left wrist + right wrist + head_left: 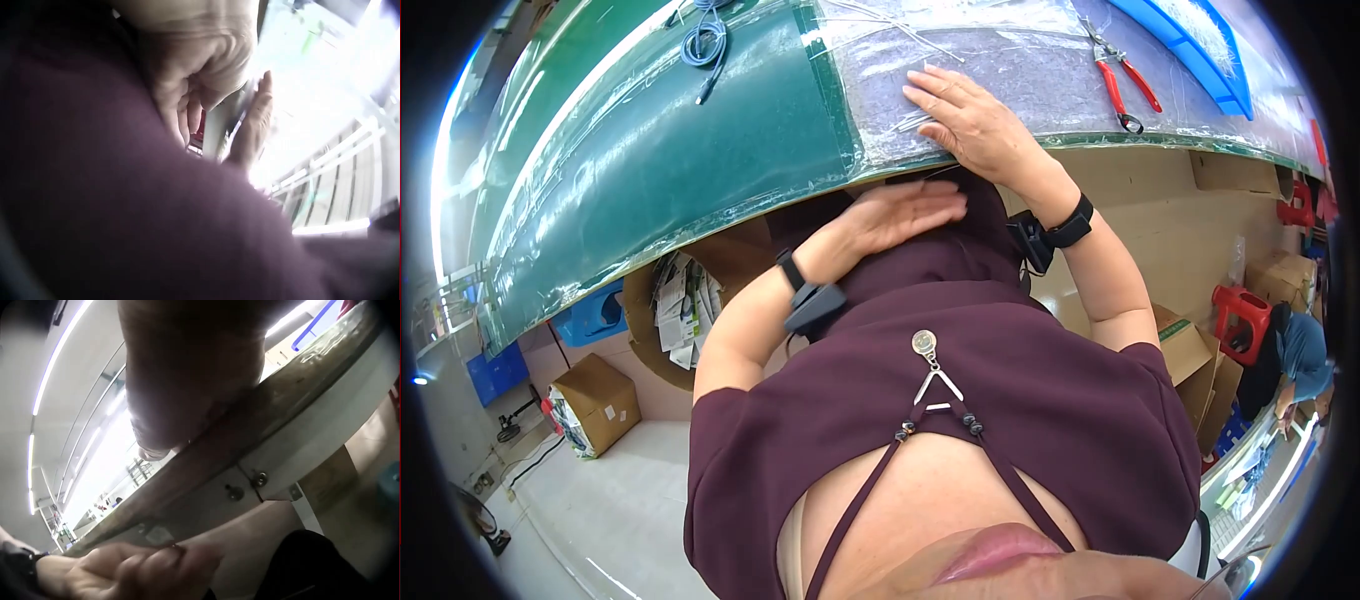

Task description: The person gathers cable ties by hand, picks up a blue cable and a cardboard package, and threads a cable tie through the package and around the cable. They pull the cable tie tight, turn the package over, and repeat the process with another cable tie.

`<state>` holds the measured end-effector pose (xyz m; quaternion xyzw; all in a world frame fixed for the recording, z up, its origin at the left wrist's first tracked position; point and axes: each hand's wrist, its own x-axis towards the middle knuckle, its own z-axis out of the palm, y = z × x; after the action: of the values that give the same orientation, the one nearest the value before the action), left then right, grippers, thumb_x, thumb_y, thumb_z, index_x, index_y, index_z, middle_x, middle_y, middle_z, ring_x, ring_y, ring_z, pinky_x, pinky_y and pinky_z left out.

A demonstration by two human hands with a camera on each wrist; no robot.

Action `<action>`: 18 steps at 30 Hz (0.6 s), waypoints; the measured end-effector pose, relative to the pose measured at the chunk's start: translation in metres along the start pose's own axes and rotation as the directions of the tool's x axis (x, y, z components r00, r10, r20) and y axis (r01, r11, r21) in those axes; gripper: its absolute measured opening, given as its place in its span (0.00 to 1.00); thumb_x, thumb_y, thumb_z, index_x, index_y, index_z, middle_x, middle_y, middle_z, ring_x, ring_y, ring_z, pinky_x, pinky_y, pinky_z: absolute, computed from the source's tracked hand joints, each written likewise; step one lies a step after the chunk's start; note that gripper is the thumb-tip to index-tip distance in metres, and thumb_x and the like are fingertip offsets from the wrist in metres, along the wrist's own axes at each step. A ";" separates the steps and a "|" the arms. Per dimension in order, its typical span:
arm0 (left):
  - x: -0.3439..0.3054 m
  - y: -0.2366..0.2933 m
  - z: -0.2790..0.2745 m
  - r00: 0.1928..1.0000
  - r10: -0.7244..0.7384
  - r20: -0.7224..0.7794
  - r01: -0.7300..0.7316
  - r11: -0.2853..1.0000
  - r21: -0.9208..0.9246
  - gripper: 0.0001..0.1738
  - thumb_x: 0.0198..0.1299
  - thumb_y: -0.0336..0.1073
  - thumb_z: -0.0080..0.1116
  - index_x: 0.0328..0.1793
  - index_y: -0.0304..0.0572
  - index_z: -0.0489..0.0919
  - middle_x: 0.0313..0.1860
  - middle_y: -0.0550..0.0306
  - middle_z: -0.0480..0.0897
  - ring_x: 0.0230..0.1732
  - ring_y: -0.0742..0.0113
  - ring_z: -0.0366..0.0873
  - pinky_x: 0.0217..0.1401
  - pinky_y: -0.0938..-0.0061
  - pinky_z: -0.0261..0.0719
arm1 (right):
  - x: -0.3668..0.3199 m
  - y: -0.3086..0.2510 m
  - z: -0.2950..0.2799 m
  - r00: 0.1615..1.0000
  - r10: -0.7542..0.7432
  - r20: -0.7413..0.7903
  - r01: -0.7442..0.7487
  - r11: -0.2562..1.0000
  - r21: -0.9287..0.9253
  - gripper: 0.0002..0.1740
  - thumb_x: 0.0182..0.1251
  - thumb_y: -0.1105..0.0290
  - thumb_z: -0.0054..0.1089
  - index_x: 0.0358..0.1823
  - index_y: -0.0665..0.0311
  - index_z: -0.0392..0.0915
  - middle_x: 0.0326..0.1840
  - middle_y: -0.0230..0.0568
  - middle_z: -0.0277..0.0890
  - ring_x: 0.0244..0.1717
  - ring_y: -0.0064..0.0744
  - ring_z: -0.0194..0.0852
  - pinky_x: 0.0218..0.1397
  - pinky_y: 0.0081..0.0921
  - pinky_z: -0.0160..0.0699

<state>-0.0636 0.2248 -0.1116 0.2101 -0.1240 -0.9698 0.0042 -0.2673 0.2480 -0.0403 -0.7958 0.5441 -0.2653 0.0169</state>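
My right hand [980,120] lies on the tabletop near its front edge, fingers straight and palm down. A few thin white strips [912,122], looking like cable ties, lie by its thumb and partly under it. Just below the table edge is my left hand [908,215], fingers extended and slightly blurred, in front of the lap. In the left wrist view the left hand [203,59] shows close up, with the right hand [251,128] beyond it. The right wrist view has the right hand [187,381] dark over the table edge and the left hand [144,572] lower.
More white strips [895,28] lie farther back. Red-handled pliers [1122,85] and a blue bin [1238,95] of white strips stand right. A coiled blue cable [703,45] lies on the green mat [730,140]. Below left is a cardboard box [600,400].
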 end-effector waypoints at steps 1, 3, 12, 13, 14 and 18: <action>0.018 -0.003 -0.006 1.000 -0.002 0.005 0.002 1.000 0.005 0.29 0.75 0.44 0.41 0.71 0.26 0.63 0.67 0.39 0.71 0.66 0.51 0.73 0.70 0.64 0.71 | -0.005 -0.003 0.000 1.000 0.002 -0.003 -0.002 1.000 -0.006 0.24 0.69 0.64 0.57 0.64 0.64 0.71 0.68 0.47 0.69 0.71 0.46 0.62 0.72 0.38 0.63; 0.050 -0.012 -0.013 0.919 0.155 0.363 -0.048 0.957 -0.285 0.27 0.76 0.43 0.39 0.71 0.27 0.62 0.67 0.40 0.71 0.66 0.52 0.73 0.70 0.65 0.72 | -0.023 -0.019 -0.002 1.000 -0.023 -0.013 0.023 1.000 -0.005 0.26 0.66 0.66 0.58 0.64 0.67 0.71 0.68 0.47 0.69 0.71 0.46 0.63 0.73 0.39 0.63; 0.030 -0.050 0.048 0.969 0.177 0.172 -0.077 0.880 -0.468 0.26 0.77 0.40 0.30 0.72 0.27 0.59 0.72 0.39 0.64 0.72 0.58 0.65 0.77 0.69 0.64 | -0.091 -0.055 -0.009 0.996 -0.048 -0.081 0.052 0.997 0.050 0.26 0.55 0.74 0.60 0.58 0.72 0.75 0.64 0.50 0.72 0.66 0.49 0.70 0.69 0.41 0.69; 0.031 -0.046 0.061 0.964 0.152 0.216 -0.045 0.901 -0.432 0.26 0.77 0.40 0.30 0.72 0.27 0.59 0.72 0.39 0.64 0.72 0.58 0.65 0.77 0.69 0.64 | -0.089 -0.047 -0.021 0.990 -0.039 -0.138 0.041 0.999 0.009 0.26 0.55 0.75 0.60 0.57 0.72 0.76 0.64 0.50 0.72 0.66 0.49 0.70 0.68 0.41 0.70; 0.028 -0.041 0.079 0.970 0.130 0.205 -0.059 0.946 -0.320 0.26 0.77 0.39 0.30 0.72 0.27 0.60 0.72 0.40 0.64 0.72 0.59 0.64 0.77 0.68 0.63 | -0.087 -0.039 -0.035 0.980 -0.040 -0.197 0.034 0.999 -0.036 0.25 0.55 0.75 0.60 0.57 0.72 0.76 0.63 0.50 0.73 0.65 0.49 0.71 0.68 0.41 0.70; 0.030 -0.011 0.151 0.977 0.120 0.179 -0.118 0.993 -0.019 0.25 0.76 0.38 0.30 0.71 0.26 0.61 0.71 0.41 0.66 0.72 0.60 0.64 0.78 0.68 0.61 | -0.078 -0.025 -0.080 0.922 -0.075 -0.380 0.033 0.993 -0.115 0.24 0.54 0.78 0.59 0.56 0.73 0.77 0.62 0.50 0.74 0.64 0.49 0.72 0.66 0.40 0.72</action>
<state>-0.1522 0.2693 0.0062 0.1140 -0.1321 -0.9833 0.0519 -0.3018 0.3476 0.0055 -0.7430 0.5280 -0.3870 -0.1395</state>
